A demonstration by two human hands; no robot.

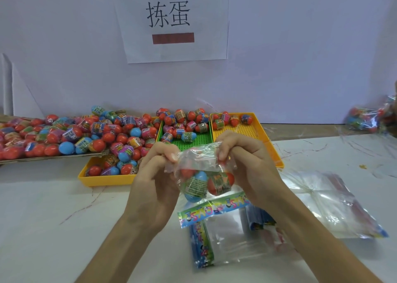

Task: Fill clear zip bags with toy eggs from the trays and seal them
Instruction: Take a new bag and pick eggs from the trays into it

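Pinching the mouth of a clear zip bag (200, 160) at both ends, the person holds it lifted just above the table (43, 218), in front of the trays. The left hand (159, 168) grips the bag's left top corner with thumb and curled fingers, and the right hand (245, 160) grips the right corner likewise, so the crumpled top edge stretches between them. Several toy eggs (220, 183), among them a blue one and a red one, sag low inside the bag; their exact number cannot be told. Filling of this bag looks finished and sealing appears to be the step in hand, though whether any part of the zip is already closed cannot be seen. The next move calls for lining up the two lips and pressing along the strip from one end to the other, keeping the eggs down and off the seal. More eggs wait in the green tray (193, 142) and the yellow tray (236, 132) behind, empty bags (232, 233) lie on the table below the hands, and filled bags (365, 119) sit far to the right.
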